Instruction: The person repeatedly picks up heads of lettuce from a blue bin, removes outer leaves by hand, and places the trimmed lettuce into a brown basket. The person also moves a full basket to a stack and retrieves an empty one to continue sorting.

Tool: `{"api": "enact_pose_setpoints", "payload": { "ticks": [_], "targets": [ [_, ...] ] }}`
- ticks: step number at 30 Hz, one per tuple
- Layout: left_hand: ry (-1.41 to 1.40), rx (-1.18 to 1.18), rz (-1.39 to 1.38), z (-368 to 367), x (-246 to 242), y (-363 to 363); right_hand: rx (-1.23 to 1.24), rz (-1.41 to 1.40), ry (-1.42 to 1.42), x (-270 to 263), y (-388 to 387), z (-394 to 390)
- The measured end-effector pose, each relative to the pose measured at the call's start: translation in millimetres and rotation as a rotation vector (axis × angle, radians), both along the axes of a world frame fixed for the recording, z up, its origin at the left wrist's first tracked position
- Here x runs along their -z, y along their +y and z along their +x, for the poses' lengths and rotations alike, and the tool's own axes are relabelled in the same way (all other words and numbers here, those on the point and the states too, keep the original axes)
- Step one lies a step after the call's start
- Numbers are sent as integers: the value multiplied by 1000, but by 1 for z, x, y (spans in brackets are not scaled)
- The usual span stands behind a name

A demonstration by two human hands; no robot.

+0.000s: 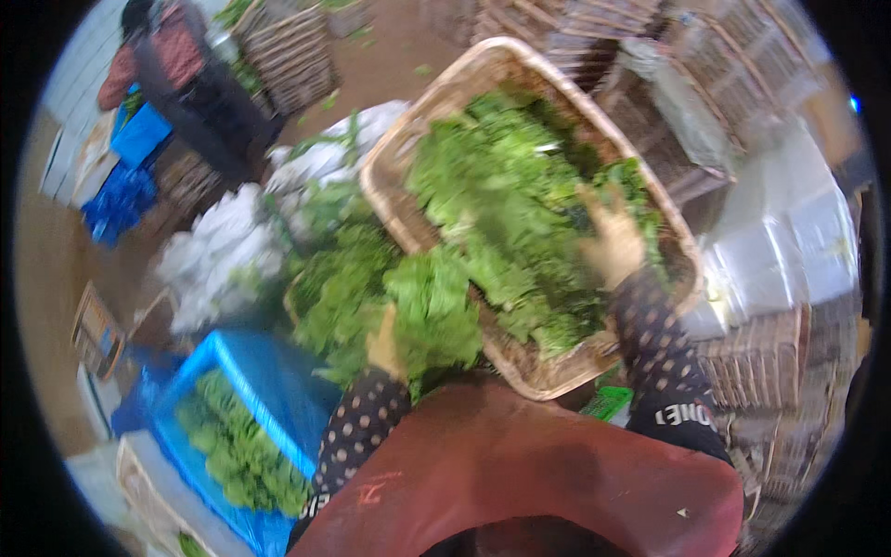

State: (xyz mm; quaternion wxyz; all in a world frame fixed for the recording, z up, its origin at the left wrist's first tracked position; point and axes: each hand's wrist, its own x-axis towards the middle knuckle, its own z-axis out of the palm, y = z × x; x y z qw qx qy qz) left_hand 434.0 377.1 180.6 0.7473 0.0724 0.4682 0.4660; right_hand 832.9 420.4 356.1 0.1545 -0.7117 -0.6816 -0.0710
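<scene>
Loose green leaf lettuce [508, 209] fills much of a large tan plastic tub [390, 209] that lies tilted in front of me. My left hand [386, 348] is just outside the tub's near left side, gripping a bunch of leaf lettuce [431, 299]; most of its fingers are hidden by the leaves. Inside the tub, at the right, my right hand [616, 240] is blurred, with its fingers spread over the leaves and nothing seen in its grasp. More leafy greens [348, 278] lie heaped left of the tub.
A blue plastic liner [278, 369] holds lettuce at lower left. White plastic bags [223, 250] lie beyond it. A person [188, 76] stands at upper left near a slatted crate [289, 56]. Stacked crates [752, 355] and clear plastic wrap [779, 223] line the right. A green object [607, 403] sits below the tub.
</scene>
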Motion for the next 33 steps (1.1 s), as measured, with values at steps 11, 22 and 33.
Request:
{"api": "enact_pose_setpoints", "payload": {
  "ticks": [11, 22, 33],
  "targets": [
    [63, -129, -524, -110, 130, -97, -86, 543, 366, -15, -4, 76],
    [-40, -86, -519, -86, 146, -95, -177, -349, 1022, 60, -80, -145],
    [-85, -185, -374, -64, 151, -96, 276, -369, -270, 8, -63, 60]
  ]
}}
